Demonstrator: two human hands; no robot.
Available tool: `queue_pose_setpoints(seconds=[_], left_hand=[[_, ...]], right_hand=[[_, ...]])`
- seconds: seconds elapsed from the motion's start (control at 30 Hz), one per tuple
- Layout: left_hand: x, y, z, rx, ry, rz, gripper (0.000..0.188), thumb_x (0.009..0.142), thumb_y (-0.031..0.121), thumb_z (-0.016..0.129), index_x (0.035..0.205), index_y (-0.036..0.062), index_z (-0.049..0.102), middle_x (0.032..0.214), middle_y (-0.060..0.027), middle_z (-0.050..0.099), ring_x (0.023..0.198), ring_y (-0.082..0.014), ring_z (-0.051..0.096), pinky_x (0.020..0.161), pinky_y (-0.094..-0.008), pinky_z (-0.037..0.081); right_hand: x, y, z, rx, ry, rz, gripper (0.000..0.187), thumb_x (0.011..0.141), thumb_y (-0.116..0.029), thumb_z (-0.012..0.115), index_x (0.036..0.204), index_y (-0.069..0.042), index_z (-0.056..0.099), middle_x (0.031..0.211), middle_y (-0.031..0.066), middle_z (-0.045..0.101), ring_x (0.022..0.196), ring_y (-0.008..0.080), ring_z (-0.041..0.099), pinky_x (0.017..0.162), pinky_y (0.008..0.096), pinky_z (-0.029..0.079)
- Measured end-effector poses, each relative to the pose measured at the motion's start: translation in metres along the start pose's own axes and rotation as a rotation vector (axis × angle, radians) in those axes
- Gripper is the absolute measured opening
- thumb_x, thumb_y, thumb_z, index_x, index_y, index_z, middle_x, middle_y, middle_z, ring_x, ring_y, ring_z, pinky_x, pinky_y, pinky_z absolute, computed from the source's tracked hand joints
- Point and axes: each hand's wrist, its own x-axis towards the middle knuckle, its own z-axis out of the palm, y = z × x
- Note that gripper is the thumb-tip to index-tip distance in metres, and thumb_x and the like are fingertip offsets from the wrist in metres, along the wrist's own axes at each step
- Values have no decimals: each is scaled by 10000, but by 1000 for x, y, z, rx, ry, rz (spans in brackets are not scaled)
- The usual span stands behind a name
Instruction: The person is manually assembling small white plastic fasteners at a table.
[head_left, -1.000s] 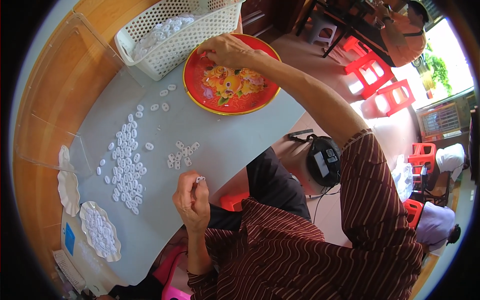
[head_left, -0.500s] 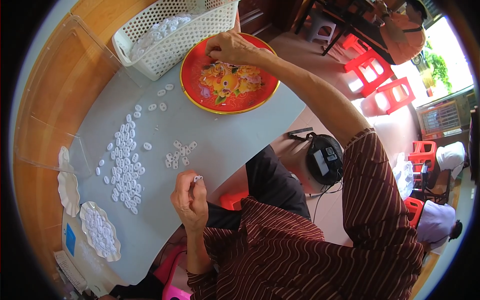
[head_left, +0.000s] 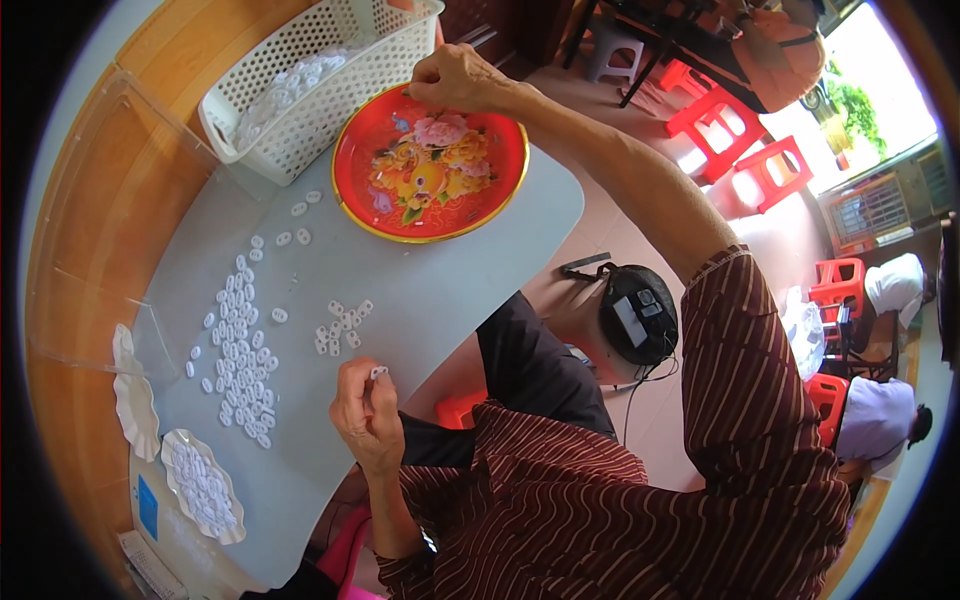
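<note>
Left hand (head_left: 368,418) pinches a small white piece (head_left: 379,372), right hand (head_left: 462,80) at the edge of a red tray (head_left: 455,215)

The two hands are well apart. The left hand is closed at the near edge of the grey table (head_left: 480,250), the white piece held at the tips of its thumb and finger. The right hand reaches out farther, its curled fingertips down at the far rim of the tray; whether they clamp the rim or pinch something small cannot be told. The tray, red with a gold rim and painted flowers, lies below the right hand.

Just beyond the left hand sits a small cluster of white pieces (head_left: 348,323), each with holes. Farther to that hand's left spreads a larger group of white oval pieces (head_left: 240,352). Left of and below the left hand, a wavy-edged dish (head_left: 180,441) holds more small white bits (head_left: 203,490), with another pale wavy dish (head_left: 135,400) beside it. To the right hand's left, close by the tray, stands a white perforated basket (head_left: 310,125) with white pieces inside
</note>
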Motion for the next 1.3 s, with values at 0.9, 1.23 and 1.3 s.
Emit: queue_pose_setpoints(seconds=[0.9,1.23,1.3], left_hand=[[-3,1,-7,76,80,-61,21,828,7,530,819,-8,519,678,-46,483,525,-101,379,467,-250,322],[3,-5,-2,-17,96,60,58,802,2,563,846,-5,526,746,-125,539,602,-230,531,548,-309,432],[7,-5,-2,-69,95,114,48,836,31,551,843,-12,530,640,-55,493,549,-112,451,508,-249,378]], right_hand=[[-40,-50,-16,-829,-456,229,164,744,-136,639,882,-78,706,834,115,685,788,244,681,601,364,544],[-50,-36,-14,-631,-283,149,235,720,-172,643,847,26,651,783,187,662,701,326,662,689,406,528],[-51,-23,-12,-487,-195,91,218,738,-163,633,841,29,644,751,162,660,645,278,649,640,376,513]])
